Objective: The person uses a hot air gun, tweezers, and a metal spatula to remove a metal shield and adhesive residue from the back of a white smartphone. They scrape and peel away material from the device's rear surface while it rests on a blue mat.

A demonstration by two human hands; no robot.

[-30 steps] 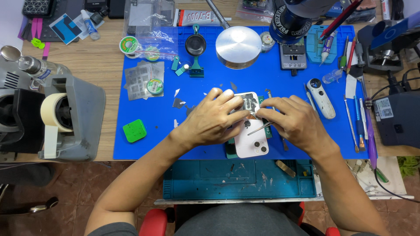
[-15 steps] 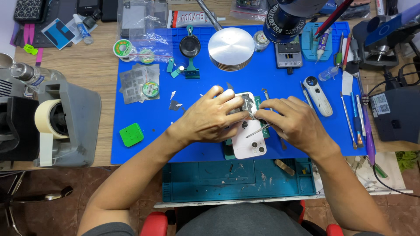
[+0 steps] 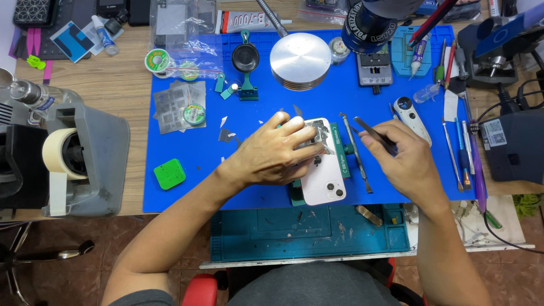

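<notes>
A white phone (image 3: 324, 182) lies back up in a green clamp holder (image 3: 340, 152) on the blue work mat (image 3: 192, 153). Its top end is opened, showing metal parts. My left hand (image 3: 272, 152) rests over the phone's upper half and presses it down. My right hand (image 3: 403, 161) is to the right of the phone, apart from it, and holds dark tweezers (image 3: 374, 134) whose tip points up and left. A thin metal pry tool (image 3: 356, 153) lies on the mat between the phone and my right hand.
A round metal disc (image 3: 300, 60), solder wick spools (image 3: 157, 60), stencil sheets (image 3: 173, 105), a green square pad (image 3: 169, 173) and a loupe (image 3: 412, 116) lie on the mat. Hand tools (image 3: 460, 153) line the right edge. A tape dispenser (image 3: 73, 161) stands left, a teal tray (image 3: 309, 229) in front.
My right hand has drawn back to the right, away from the phone, lifting the tweezers with it. My left hand stays on the phone.
</notes>
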